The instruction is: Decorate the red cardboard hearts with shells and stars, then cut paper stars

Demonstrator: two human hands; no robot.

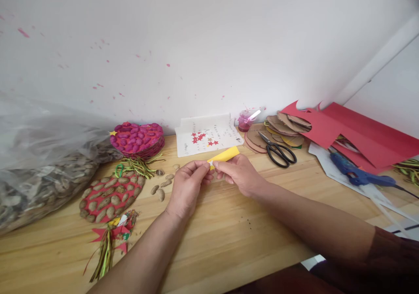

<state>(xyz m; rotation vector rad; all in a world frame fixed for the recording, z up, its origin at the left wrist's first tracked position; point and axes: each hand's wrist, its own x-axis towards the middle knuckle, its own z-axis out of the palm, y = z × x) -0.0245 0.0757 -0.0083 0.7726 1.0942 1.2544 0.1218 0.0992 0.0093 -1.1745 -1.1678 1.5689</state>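
A folded-looking strip of yellow paper (225,155) is held above the table between my two hands. My left hand (189,182) pinches its left end, where a small whitish piece shows between the thumbs; its exact shape is too small to tell. My right hand (238,171) grips the same strip from below, thumb pointing left, fingers curled. Just beyond the hands lies a white sheet (229,130) with small red stars (198,137) and a few yellowish ones. Black-handled scissors (278,150) rest to the right of my right hand.
Loose peanuts (160,194) lie left of my hands, near a red disc covered with peanuts (109,198). Pink-painted peanut discs (137,139) and a plastic bag of peanuts (42,176) stand behind. Rightward are cardboard discs (288,126), red paper (366,132) and a blue glue gun (360,174).
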